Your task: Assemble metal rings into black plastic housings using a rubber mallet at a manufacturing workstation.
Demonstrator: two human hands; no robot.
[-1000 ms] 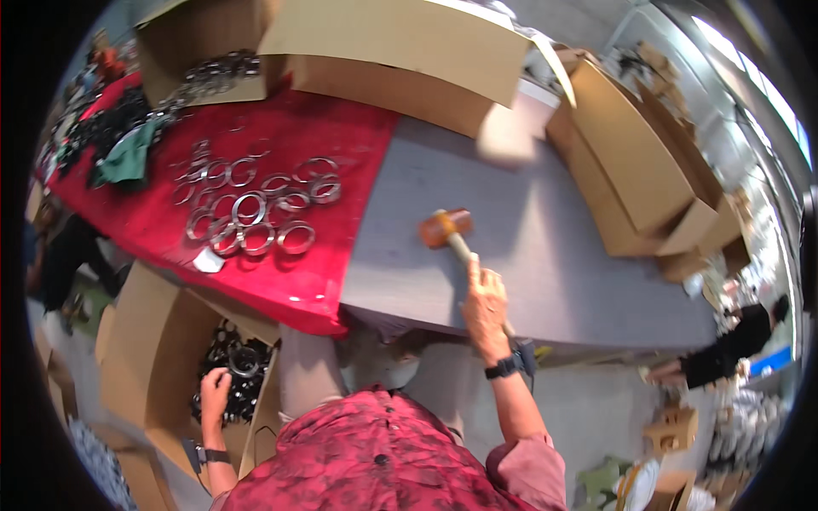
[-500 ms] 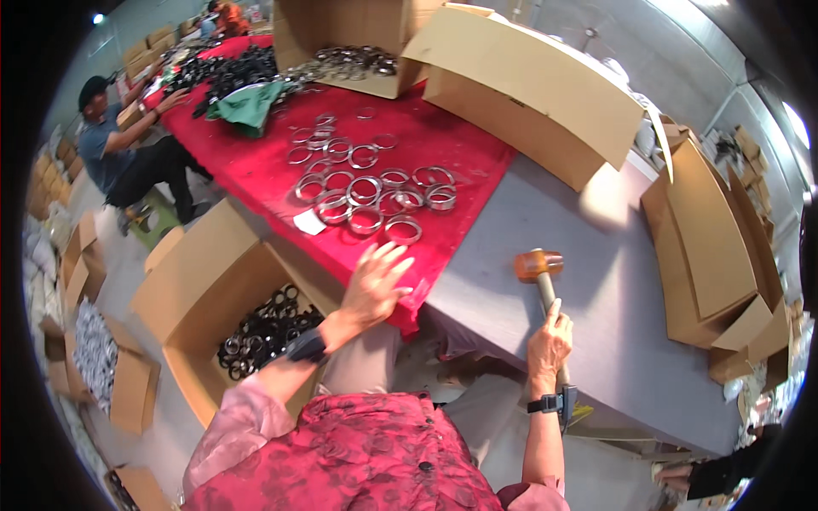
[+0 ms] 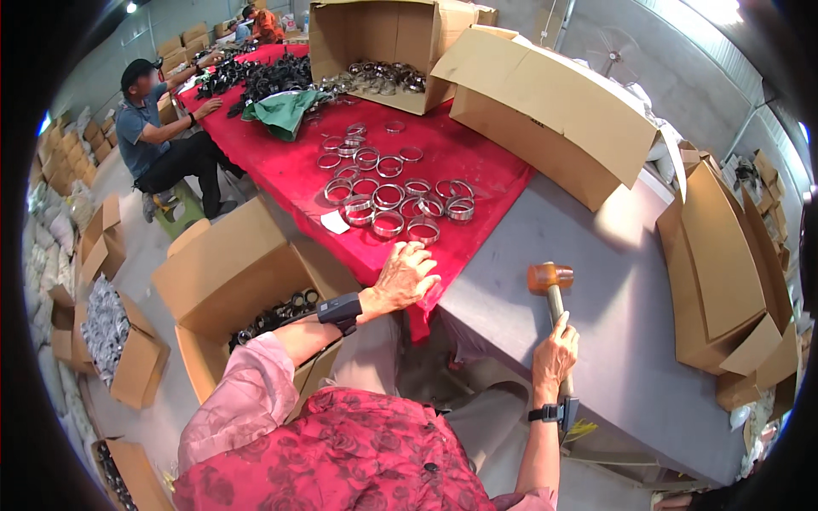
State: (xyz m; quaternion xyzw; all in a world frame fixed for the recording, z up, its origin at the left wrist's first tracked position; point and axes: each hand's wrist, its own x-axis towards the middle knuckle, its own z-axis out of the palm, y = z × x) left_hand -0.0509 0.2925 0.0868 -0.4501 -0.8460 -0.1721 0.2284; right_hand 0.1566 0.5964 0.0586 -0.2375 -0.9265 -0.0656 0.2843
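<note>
Silvery metal rings lie on the red-covered worktop, just beyond the nearer left hand, its fingers spread, contact unclear; the right hand is wrapped round a mallet, its handle running forward.

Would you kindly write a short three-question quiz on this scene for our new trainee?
1. Which hand grips the pale-handled, orange-headed mallet?
2. True or false: the loose, round silver metal rings lie on the grey cloth.
3. Multiple choice: the crumpled cloth beyond the rings is A) white, B) green, C) blue.

Key:
1. The right hand.
2. False; they lie on the red tablecloth.
3. B.
</note>
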